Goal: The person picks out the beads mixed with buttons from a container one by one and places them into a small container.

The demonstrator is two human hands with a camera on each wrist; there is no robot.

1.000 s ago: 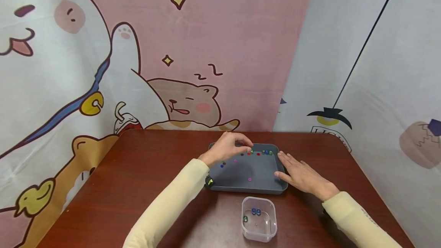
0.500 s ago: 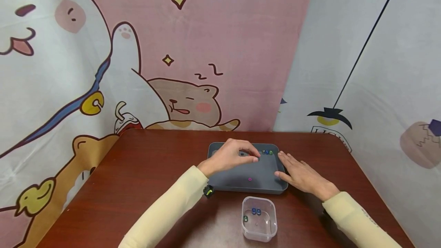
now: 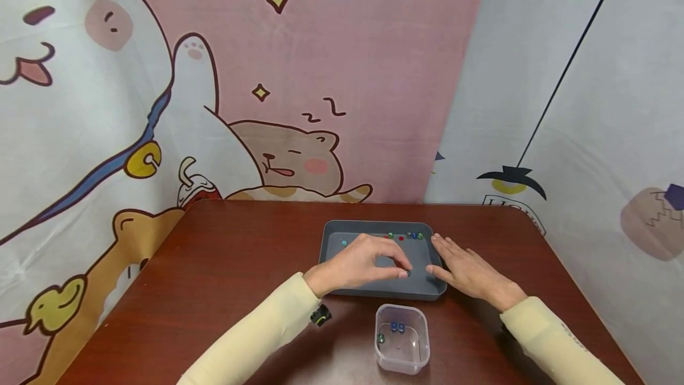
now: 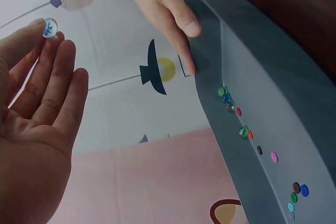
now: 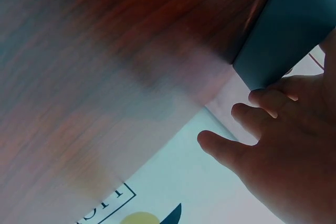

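Pinching one small clear marble (image 4: 50, 28), with a blue motif inside, in the left hand (image 3: 363, 266), closed only at thumb and fingertip, with the outer fingers loosely extended in the left wrist view. In the head view, holding it over the lower right part of the grey tray (image 3: 422, 257); cannot tell exactly how high above the floor of it. Looks round, so offers no long axis to line up. Hinging most likely on one relation: from marble to clear container (image 3: 402, 367), almost straight down the frame, across the tray's lower rim. Judging by the head view, nearer to the marble's side of things with the left hand than with the right hand (image 3: 470, 269). Resting the latter at the tray's right end, fingers extended, gripping nothing that shows. Showing also, along the tray's upper right edge, a cluster of marbles (image 3: 414, 236) and, just left of it, a red disc (image 3: 401, 239). Holding inside the container, as seen, two blue marbles (image 3: 393, 327) side by side and a green marble (image 3: 380, 338) near the left wall.
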